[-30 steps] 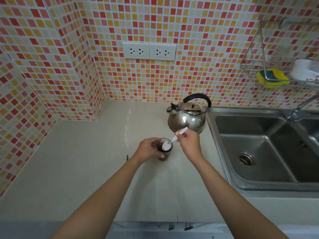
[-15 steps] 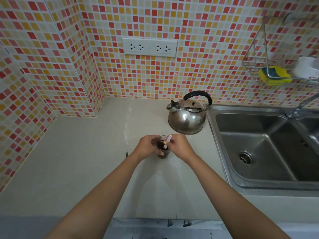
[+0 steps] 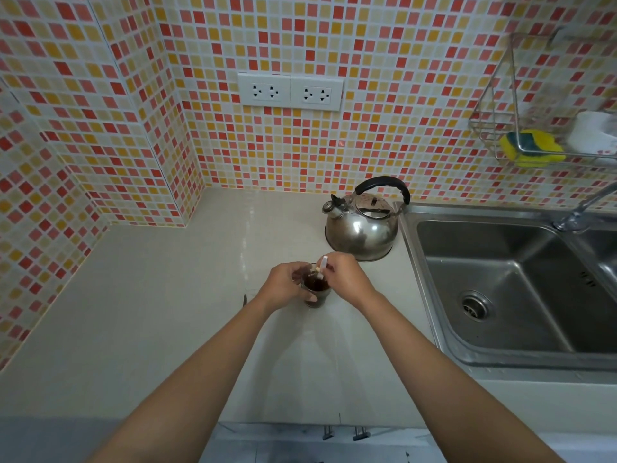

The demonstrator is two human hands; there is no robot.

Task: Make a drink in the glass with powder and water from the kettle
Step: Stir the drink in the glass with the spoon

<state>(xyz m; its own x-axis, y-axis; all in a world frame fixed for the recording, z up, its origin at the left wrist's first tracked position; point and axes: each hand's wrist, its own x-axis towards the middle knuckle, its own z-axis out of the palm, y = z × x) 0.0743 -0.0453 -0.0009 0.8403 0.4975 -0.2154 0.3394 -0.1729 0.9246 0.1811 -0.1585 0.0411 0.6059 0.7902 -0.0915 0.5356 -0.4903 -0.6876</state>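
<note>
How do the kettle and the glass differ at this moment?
The kettle is opaque shiny metal; the glass is clear and shows dark liquid. The kettle stands untouched by the sink; the glass is held by the left hand, while the right hand holds a white spoon in it. Both stand upright on the counter.

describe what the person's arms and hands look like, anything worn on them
Both forearms are bare up to the frame's lower edge, with no sleeves in view. The left hand and right hand wear no gloves; no watch, bracelet or ring shows. Fingernails are too small to judge.
</note>
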